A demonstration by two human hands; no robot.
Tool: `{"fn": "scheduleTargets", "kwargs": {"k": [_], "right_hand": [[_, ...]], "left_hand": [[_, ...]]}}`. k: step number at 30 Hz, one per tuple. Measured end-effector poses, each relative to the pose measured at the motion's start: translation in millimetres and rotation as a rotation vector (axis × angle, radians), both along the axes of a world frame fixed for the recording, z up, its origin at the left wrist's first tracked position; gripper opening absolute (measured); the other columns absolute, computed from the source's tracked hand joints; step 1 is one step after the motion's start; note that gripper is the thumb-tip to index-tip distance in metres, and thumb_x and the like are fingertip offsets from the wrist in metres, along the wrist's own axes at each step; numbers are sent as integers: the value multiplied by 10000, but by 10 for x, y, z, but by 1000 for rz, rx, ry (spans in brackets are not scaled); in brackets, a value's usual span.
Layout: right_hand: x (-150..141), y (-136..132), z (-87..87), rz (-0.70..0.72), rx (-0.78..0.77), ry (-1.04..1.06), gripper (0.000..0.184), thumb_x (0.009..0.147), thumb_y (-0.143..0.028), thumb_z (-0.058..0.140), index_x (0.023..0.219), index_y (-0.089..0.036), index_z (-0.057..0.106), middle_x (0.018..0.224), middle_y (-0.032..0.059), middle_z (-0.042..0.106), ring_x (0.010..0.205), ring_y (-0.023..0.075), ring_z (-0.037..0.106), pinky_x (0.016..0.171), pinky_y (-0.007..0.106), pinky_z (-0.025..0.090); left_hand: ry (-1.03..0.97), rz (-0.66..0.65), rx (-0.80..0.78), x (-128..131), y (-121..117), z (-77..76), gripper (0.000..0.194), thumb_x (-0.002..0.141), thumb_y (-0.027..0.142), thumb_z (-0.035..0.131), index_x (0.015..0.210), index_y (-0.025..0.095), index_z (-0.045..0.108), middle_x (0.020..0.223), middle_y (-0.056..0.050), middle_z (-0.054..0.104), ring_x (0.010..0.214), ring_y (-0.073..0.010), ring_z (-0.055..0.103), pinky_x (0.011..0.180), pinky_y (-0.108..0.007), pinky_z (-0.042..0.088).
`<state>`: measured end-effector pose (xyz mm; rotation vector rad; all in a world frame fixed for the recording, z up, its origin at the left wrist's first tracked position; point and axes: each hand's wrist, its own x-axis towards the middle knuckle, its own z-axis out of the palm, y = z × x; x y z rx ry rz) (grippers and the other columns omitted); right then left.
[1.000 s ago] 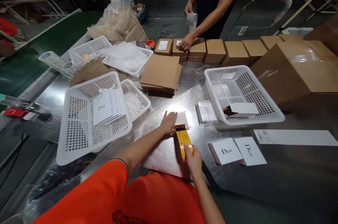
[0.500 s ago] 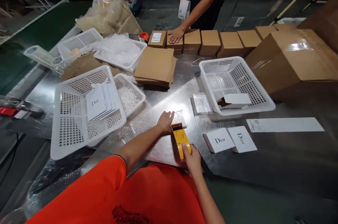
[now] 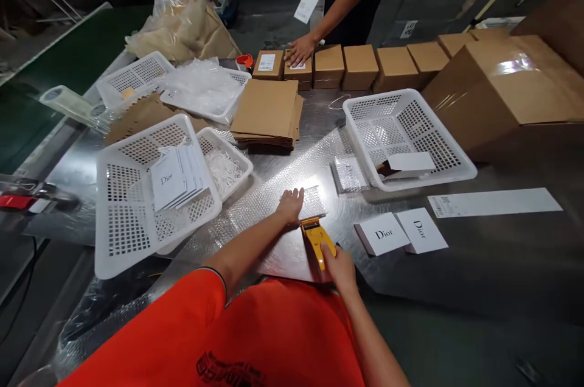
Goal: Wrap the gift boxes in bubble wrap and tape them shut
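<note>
My left hand (image 3: pixel 290 205) lies flat, fingers stretched out, pressing on a sheet of bubble wrap (image 3: pixel 255 207) spread over the metal table. My right hand (image 3: pixel 340 265) is closed round a yellow utility knife (image 3: pixel 314 239), whose front end rests on the bubble wrap just right of my left hand. Two white Dior boxes (image 3: pixel 399 232) lie side by side to the right of the knife.
White baskets stand left (image 3: pixel 137 241) and right (image 3: pixel 451 165); the left holds white Dior cards (image 3: pixel 176 177). Flat cardboard (image 3: pixel 267 110) is stacked behind, then a row of small brown boxes (image 3: pixel 360 64) where another person's hand (image 3: pixel 298 49) rests. A large carton (image 3: pixel 511 95) sits at right.
My right hand has drawn the yellow knife back toward me along the bubble wrap. My left hand stays pressed flat. The other person has lifted a white sheet higher.
</note>
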<state>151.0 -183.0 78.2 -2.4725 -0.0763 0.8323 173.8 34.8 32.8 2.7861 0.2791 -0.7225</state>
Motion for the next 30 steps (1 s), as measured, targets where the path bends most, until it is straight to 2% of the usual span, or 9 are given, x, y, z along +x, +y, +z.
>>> {"fn": "scheduleTargets", "kwargs": {"k": [6, 9, 12, 15, 18, 21, 25, 27, 30], "right_hand": [[275, 319, 110, 36, -159, 73, 456, 943, -474, 464, 905, -120, 748, 914, 190, 750, 827, 268, 708, 640, 308, 434], [377, 434, 205, 46, -200, 74, 474, 934, -463, 465, 963, -89, 754, 965, 223, 747, 866, 282, 710, 654, 315, 440], [477, 498, 386, 51, -206, 61, 455, 914, -440, 474, 970, -90, 759, 964, 223, 751, 845, 273, 712, 637, 309, 440], [462, 391, 617, 62, -213, 10, 470, 920, -469, 467, 975, -103, 757, 1008, 227, 748, 886, 288, 710, 654, 320, 436], [297, 76, 788, 116, -249, -58, 501, 927, -527, 433, 912, -142, 754, 959, 211, 750, 869, 300, 707, 648, 335, 424], [43, -326, 827, 98, -272, -26, 468, 896, -566, 458, 785, -193, 719, 849, 174, 749, 767, 287, 699, 580, 322, 384], [-363, -670, 692, -53, -204, 103, 373, 835, -532, 530, 630, -240, 641, 724, 131, 728, 679, 271, 680, 543, 308, 364], [-560, -706, 598, -122, -180, 150, 339, 816, -490, 546, 582, -254, 608, 693, 121, 717, 677, 271, 680, 557, 311, 377], [-822, -667, 479, -171, -202, 214, 316, 819, -472, 529, 596, -265, 618, 714, 118, 718, 687, 274, 678, 570, 326, 392]], "left_hand": [[-23, 6, -42, -8, -9, 19, 1289, 580, 295, 858, 1588, 20, 103, 1585, -319, 299, 1445, -447, 339, 1213, -491, 222], [-48, 13, -53, 4, -3, 50, 1300, 564, 309, 859, 1593, 56, 105, 1563, -302, 341, 1412, -448, 377, 1186, -497, 262], [-42, 25, -46, 24, 13, 132, 1298, 549, 342, 871, 1592, 97, 137, 1505, -265, 432, 1328, -426, 469, 1124, -475, 347], [-50, 107, -104, -18, -34, 247, 1291, 566, 416, 864, 1592, 106, 145, 1448, -235, 496, 1260, -400, 528, 1065, -436, 412], [-126, 141, -171, -202, -243, 343, 1289, 574, 435, 837, 1604, 127, 124, 1449, -216, 501, 1267, -389, 523, 1065, -423, 420], [-132, 134, -199, -503, -599, 374, 1294, 575, 437, 812, 1616, 138, 104, 1482, -223, 471, 1305, -401, 494, 1098, -457, 398], [-71, 102, -184, -923, -1004, 282, 1248, 601, 475, 803, 1623, 178, 152, 1507, -225, 458, 1311, -420, 487, 1110, -505, 386], [-30, 63, -151, -1090, -1094, 196, 1220, 597, 441, 817, 1618, 187, 199, 1501, -226, 469, 1301, -425, 498, 1104, -517, 397], [-36, 9, -110, -1265, -1128, 79, 1101, 668, 431, 786, 1607, 197, 261, 1494, -217, 483, 1302, -426, 501, 1109, -543, 397]]}}
